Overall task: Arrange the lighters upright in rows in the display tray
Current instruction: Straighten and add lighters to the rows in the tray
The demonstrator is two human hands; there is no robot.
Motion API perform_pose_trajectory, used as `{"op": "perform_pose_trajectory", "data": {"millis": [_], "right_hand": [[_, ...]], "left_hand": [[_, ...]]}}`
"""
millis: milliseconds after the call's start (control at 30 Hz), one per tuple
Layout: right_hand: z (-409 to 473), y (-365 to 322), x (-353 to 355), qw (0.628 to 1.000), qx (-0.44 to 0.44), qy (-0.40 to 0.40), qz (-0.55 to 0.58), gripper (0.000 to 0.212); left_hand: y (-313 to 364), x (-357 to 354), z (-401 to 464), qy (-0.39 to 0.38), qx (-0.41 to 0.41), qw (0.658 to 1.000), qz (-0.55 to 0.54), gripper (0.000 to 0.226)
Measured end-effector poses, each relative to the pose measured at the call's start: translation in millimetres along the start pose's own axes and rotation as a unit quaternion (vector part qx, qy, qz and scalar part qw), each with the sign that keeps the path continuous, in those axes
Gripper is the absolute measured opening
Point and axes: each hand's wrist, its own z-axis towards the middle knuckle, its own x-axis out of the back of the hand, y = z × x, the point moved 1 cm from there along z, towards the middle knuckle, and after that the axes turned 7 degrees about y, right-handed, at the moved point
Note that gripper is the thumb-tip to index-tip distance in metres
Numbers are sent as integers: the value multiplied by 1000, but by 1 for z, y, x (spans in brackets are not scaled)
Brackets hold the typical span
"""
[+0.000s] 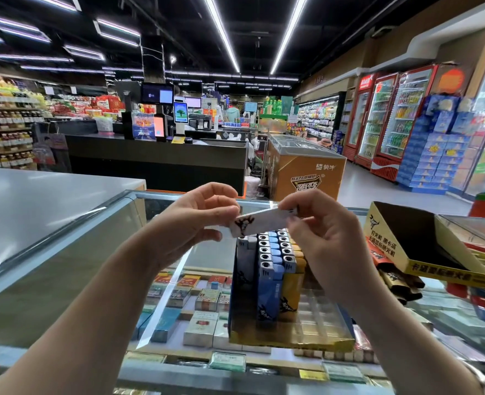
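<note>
L hand (198, 215): raised over the bench, fingers curled, thumb + fingertips pinching the lower end of a white lighter (259, 220).
R hand (318, 232): same height, fingers curled, pinching the lighter's top end; cap mostly hidden behind the fingers.
White lighter: held betw. both hands, lying roughly level, tilted slightly up to the R; dark bull mark near the L end. Sits in the air just above the tray's rows, not touching them.
Tray (289, 336): gold card base w/ clear plastic front, stands on the glass bench right below the hands.
Rows in tray: lighters upright, packed at the back-left; white row (245, 269) at L, blue row (269, 280) in mid, yellow row (292, 283) at R, metal tops facing up. Front-right part of tray shows clear plastic slots only.
Bench (64, 252): glass-topped display case; cigarette packs (204, 326) visible under the glass, below + left of tray.
Box (423, 246): yellow-black open carton w/ bull logo, tilted, R of tray, well apart from the hands; dark inside.
Background: checkout counter (155, 155), orange freezer chest (306, 169), red drinks fridges (386, 118) at far R, shelves at L.
</note>
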Motion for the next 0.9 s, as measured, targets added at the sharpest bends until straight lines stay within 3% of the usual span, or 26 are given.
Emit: {"op": "perform_pose_trajectory", "data": {"millis": [67, 167, 267, 433, 667, 900], "right_hand": [[2, 0, 3, 999, -11, 33, 18, 28], [4, 0, 5, 998, -21, 58, 26, 30], [5, -1, 4, 998, -23, 62, 24, 32], [5, -3, -2, 997, -11, 64, 32, 32], [10, -4, -15, 997, 19, -50, -49, 23], [25, -3, -17, 976, -10, -164, -140, 22]], "left_hand": [[-2, 5, 1, 19, -3, 992, 121, 57], [-9, 2, 0, -57, 52, 962, 263, 89], [-18, -6, -1, -125, 132, 956, 230, 102], [-22, -5, 1, -113, 153, 959, 208, 95], [-21, 0, 1, -144, 168, 950, 219, 101], [-23, 1, 0, -174, 175, 941, 233, 112]]}}
